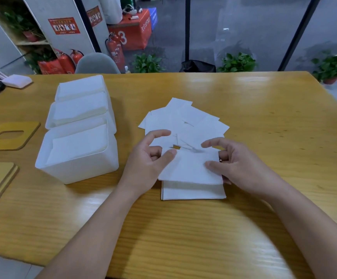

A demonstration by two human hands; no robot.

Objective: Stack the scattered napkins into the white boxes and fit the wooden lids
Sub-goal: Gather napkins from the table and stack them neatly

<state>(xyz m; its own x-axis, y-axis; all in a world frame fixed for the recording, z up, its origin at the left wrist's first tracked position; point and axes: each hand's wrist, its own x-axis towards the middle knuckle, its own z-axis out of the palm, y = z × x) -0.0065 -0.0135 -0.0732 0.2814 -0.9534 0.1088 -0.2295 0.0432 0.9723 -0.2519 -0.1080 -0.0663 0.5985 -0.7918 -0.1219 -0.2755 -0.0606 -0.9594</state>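
Your left hand (151, 158) and right hand (234, 164) pinch the top napkin (191, 168) by its side edges; it is thin, soft, probably easy to crease.

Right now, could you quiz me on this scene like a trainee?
1. How many open white plastic boxes stand in the row on the yellow wooden table?
2. True or false: a slotted wooden lid already covers a box.
3. Which hand presses its thumb on the small stack of white paper napkins: A left hand, B right hand, C both?

Key: 1. three; 2. false, the lids lie on the table; 3. C.
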